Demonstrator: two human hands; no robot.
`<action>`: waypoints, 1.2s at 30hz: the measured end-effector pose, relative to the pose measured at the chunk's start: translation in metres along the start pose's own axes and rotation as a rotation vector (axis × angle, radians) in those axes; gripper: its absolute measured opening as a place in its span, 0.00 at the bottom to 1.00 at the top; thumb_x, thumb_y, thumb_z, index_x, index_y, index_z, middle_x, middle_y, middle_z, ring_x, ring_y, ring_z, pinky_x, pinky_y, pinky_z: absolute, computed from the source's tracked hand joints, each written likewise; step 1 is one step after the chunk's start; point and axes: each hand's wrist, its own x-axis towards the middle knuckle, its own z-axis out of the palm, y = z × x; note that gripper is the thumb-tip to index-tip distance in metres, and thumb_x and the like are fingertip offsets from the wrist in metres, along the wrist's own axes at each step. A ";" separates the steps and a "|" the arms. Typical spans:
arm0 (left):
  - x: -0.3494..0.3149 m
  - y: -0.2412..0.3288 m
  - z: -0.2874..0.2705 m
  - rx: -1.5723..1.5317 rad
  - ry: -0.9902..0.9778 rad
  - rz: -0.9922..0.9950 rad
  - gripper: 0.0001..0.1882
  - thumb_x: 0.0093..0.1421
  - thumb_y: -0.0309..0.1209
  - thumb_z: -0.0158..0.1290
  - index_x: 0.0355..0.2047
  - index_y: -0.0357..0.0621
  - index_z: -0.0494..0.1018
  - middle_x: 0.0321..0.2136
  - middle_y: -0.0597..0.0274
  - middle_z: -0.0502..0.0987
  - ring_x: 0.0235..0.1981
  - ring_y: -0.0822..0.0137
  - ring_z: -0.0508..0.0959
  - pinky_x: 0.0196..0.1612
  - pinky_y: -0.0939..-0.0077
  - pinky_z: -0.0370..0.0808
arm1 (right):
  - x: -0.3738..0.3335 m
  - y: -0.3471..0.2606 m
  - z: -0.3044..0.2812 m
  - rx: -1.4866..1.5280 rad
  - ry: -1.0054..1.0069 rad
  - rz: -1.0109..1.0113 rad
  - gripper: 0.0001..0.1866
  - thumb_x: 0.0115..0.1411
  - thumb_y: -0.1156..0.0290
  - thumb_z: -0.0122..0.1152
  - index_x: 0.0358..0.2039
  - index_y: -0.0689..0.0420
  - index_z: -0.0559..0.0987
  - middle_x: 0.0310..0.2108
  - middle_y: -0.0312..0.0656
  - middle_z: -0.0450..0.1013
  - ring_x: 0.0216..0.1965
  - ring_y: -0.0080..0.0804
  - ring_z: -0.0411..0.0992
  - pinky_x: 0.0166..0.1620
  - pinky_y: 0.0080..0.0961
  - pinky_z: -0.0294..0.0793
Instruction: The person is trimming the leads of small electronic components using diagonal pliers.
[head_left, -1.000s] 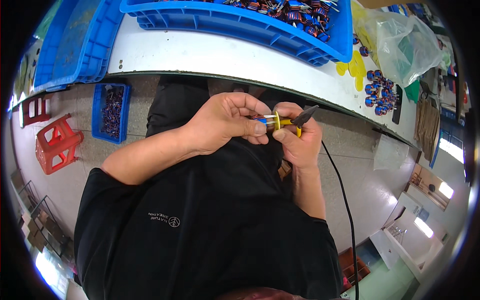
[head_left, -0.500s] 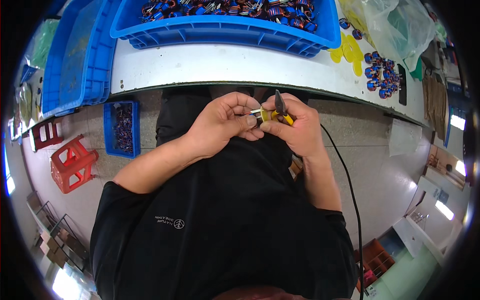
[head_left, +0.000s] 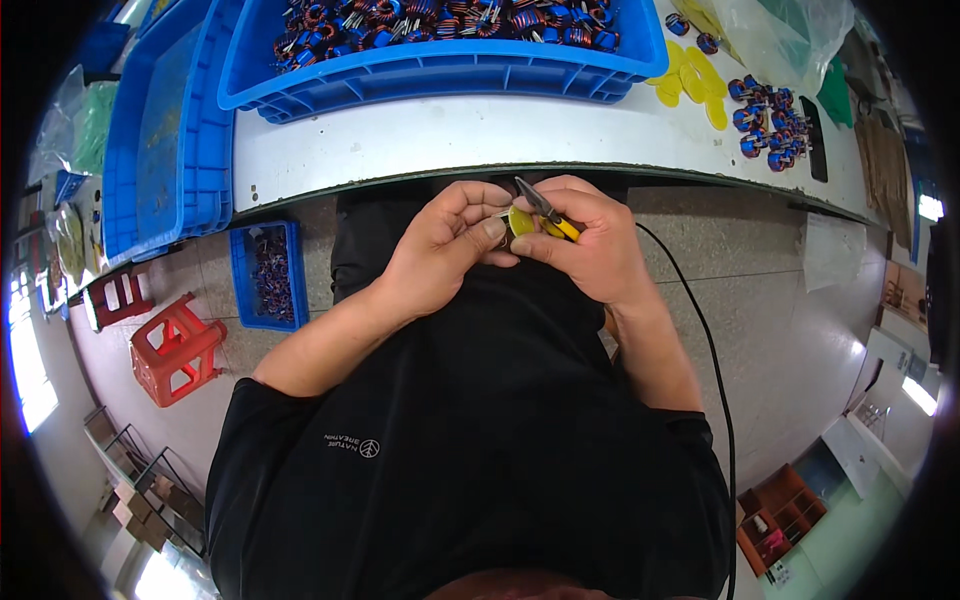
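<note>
In front of my lap, just off the near table edge, my two hands meet. My left hand (head_left: 436, 245) is closed, its thumb and fingers pinching a small wire-wound coil that is mostly hidden. A yellow disc (head_left: 521, 222) lies against the coil between the hands. My right hand (head_left: 600, 245) is closed around pliers (head_left: 537, 200) with dark jaws and yellow handles; the jaws point up and to the left. Its thumb and finger also touch the disc's edge.
On the white table (head_left: 400, 135) stands a blue crate (head_left: 450, 62) full of coils. More yellow discs (head_left: 692, 80) and a group of coils (head_left: 768, 130) lie at right. Another blue crate (head_left: 205, 150) is at left. Below are a small blue bin (head_left: 300, 290) and red stool (head_left: 178, 345).
The yellow disc has turned to show more of its face, and the coil's metal leads show less. The pliers' jaws have tipped left. The whole view has shifted slightly.
</note>
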 end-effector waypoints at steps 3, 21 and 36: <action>0.000 0.004 0.000 0.046 -0.033 0.010 0.16 0.71 0.19 0.49 0.58 0.35 0.67 0.48 0.52 0.77 0.44 0.67 0.81 0.47 0.77 0.82 | 0.000 -0.003 0.002 0.041 0.009 -0.021 0.21 0.50 0.82 0.74 0.47 0.64 0.82 0.42 0.42 0.77 0.37 0.26 0.73 0.42 0.18 0.72; 0.009 0.003 -0.007 -0.006 -0.007 0.036 0.16 0.69 0.20 0.53 0.56 0.34 0.70 0.47 0.52 0.78 0.42 0.62 0.84 0.46 0.75 0.83 | -0.004 0.007 0.004 0.443 0.092 -0.023 0.22 0.56 0.84 0.69 0.52 0.63 0.80 0.44 0.44 0.77 0.38 0.29 0.75 0.44 0.20 0.75; 0.003 -0.001 -0.006 -0.041 -0.027 0.074 0.17 0.68 0.21 0.55 0.56 0.31 0.71 0.39 0.50 0.82 0.38 0.61 0.86 0.41 0.80 0.84 | -0.002 0.015 0.009 0.349 0.124 0.000 0.23 0.55 0.83 0.73 0.52 0.61 0.82 0.46 0.41 0.77 0.39 0.27 0.75 0.45 0.21 0.74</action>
